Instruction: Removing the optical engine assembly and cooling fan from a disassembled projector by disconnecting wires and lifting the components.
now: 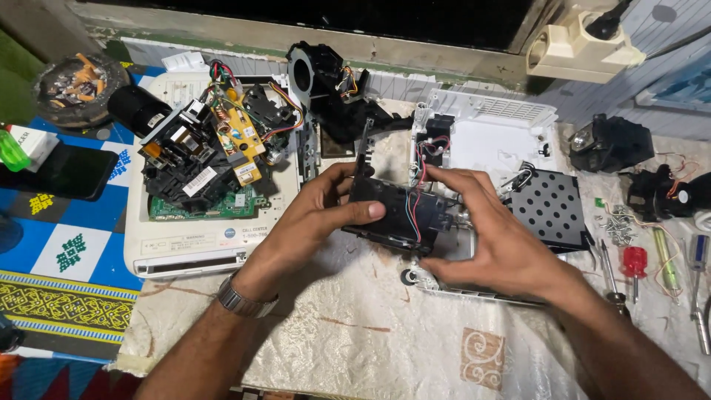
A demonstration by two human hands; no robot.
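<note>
Both hands hold a black plastic module with red, blue and black wires, lifted just above a white open device casing. My left hand, with a metal watch on the wrist, grips the module's left side, thumb across its front. My right hand closes on its right side, fingers over the wires at the top. A black perforated metal plate lies in the casing just right of my right hand.
A second white casing at left carries a green circuit board, a yellow board and black parts. A black fan housing sits at the back. Screwdrivers, screws and black parts lie at right. A phone and an ashtray are at far left.
</note>
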